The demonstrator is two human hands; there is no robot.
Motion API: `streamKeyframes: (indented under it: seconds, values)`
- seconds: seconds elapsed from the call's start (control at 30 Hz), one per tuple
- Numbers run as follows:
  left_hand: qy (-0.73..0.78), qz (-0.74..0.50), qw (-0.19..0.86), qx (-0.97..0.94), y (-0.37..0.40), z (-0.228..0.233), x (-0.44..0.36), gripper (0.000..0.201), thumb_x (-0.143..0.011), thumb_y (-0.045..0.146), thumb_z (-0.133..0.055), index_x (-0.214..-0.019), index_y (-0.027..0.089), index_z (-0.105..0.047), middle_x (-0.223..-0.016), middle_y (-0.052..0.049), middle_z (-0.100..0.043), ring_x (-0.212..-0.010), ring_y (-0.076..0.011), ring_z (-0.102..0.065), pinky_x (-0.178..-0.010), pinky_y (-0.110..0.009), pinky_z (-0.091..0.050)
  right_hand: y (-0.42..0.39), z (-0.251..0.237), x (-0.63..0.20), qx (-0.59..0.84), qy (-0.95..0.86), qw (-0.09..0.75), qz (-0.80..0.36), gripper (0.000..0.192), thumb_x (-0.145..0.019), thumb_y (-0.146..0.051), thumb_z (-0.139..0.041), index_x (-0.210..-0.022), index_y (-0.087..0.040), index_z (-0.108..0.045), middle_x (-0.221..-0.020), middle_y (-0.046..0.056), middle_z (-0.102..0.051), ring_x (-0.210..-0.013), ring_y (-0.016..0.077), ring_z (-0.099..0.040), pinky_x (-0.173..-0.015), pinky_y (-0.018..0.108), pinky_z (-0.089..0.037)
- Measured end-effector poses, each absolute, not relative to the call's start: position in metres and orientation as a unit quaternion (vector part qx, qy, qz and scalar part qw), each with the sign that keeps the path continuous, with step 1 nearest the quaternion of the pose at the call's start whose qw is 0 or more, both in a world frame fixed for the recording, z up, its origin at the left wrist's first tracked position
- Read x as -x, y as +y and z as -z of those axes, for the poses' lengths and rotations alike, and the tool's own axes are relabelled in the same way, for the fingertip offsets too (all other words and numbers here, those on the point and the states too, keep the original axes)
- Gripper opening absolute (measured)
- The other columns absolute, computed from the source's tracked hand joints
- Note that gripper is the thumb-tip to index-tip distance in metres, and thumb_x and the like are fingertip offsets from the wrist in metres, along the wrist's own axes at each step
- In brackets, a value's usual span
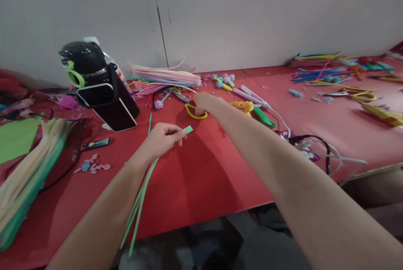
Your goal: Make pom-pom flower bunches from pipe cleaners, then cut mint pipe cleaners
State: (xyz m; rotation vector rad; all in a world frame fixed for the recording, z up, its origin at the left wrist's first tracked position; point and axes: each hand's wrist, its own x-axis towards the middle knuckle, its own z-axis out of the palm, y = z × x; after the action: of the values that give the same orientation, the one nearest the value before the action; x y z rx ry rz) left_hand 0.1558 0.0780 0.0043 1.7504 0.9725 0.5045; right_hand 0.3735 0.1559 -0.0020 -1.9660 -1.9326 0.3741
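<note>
My left hand (165, 139) is closed around a bundle of light green pipe cleaners (144, 190). Their even ends (188, 129) poke out past the thumb, and the long tails hang down beneath my wrist over the table edge. Further forward, my right hand (204, 104) is at a pair of scissors with yellow handles (195, 114), its fingers curled down on one loop; the fingertips are partly hidden. The metal blades (181, 97) lie on the red table, pointing away to the left. A small lilac pompom flower (158, 104) rests near the blades.
A black flask in a holder (110, 106) stands at the left. Pink pipe cleaners (166, 77) lie by the wall, cream and green ones (34, 165) at left. A lilac corded tool (252, 97) and cables (315, 146) lie right. Another pair of scissors (362, 95) is far right.
</note>
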Motion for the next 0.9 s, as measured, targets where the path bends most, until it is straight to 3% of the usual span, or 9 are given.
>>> streamKeyframes:
  seconds: [0.17, 0.27, 0.4, 0.5, 0.7, 0.9]
  values:
    - [0.421, -0.235, 0.478, -0.734, 0.083, -0.008, -0.148, 0.03, -0.079, 0.043, -0.073, -0.067, 0.016, -0.073, -0.057, -0.002, -0.063, -0.045, -0.0079, -0.043, -0.046, -0.022, -0.032, 0.118, -0.016, -0.374, 0.762, -0.628, 0.1, -0.124, 0.02, -0.068, -0.017, -0.08, -0.086, -0.011, -0.074, -0.096, 0.022, -0.073, -0.099, 0.0372, -0.07, -0.079, 0.038, -0.053]
    - [0.42, -0.268, 0.471, -0.728, 0.084, -0.007, -0.144, 0.03, -0.08, 0.043, -0.072, -0.067, 0.016, -0.073, -0.056, -0.001, -0.061, -0.044, -0.0078, -0.041, -0.044, -0.022, -0.029, 0.066, -0.025, -0.377, 0.781, -0.6, 0.084, -0.153, 0.011, -0.076, -0.022, -0.073, -0.082, -0.012, -0.069, -0.081, 0.016, -0.07, -0.077, 0.0281, -0.07, -0.064, 0.032, -0.049]
    - [0.393, -0.327, 0.483, -0.711, 0.085, -0.001, -0.148, 0.028, -0.078, 0.042, -0.072, -0.071, 0.015, -0.073, -0.059, -0.002, -0.063, -0.045, -0.0076, -0.041, -0.044, -0.022, -0.028, -0.012, -0.024, -0.379, 0.792, -0.562, 0.151, -0.184, 0.042, -0.082, -0.056, -0.069, -0.094, -0.017, -0.057, -0.08, 0.006, -0.064, -0.063, 0.017, -0.058, -0.055, 0.028, -0.041]
    - [0.381, -0.365, 0.502, -0.685, 0.084, 0.002, -0.154, 0.026, -0.076, 0.039, -0.074, -0.067, 0.014, -0.071, -0.058, -0.002, -0.061, -0.046, -0.007, -0.042, -0.045, -0.021, -0.03, -0.051, -0.012, -0.377, 0.774, -0.572, 0.204, -0.179, 0.054, -0.079, -0.072, -0.065, -0.085, -0.021, -0.05, -0.074, 0.002, -0.057, -0.062, 0.0151, -0.05, -0.056, 0.028, -0.035]
    - [0.4, -0.379, 0.543, -0.634, 0.079, 0.001, -0.162, 0.015, -0.077, 0.026, -0.073, -0.069, 0.014, -0.072, -0.057, -0.002, -0.061, -0.044, -0.0062, -0.042, -0.043, -0.02, -0.027, -0.078, 0.013, -0.36, 0.723, -0.571, 0.31, -0.234, 0.053, -0.079, -0.071, -0.065, -0.074, -0.021, -0.046, -0.067, -0.003, -0.048, -0.06, 0.0121, -0.04, -0.055, 0.027, -0.029]
    - [0.414, -0.373, 0.55, -0.621, 0.077, -0.001, -0.166, 0.017, -0.081, 0.018, -0.069, -0.065, 0.013, -0.07, -0.055, -0.001, -0.059, -0.043, -0.0055, -0.042, -0.042, -0.019, -0.027, -0.079, 0.017, -0.352, 0.725, -0.561, 0.311, -0.252, 0.05, -0.076, -0.066, -0.071, -0.074, -0.021, -0.048, -0.061, -0.005, -0.044, -0.056, 0.0106, -0.034, -0.053, 0.027, -0.024]
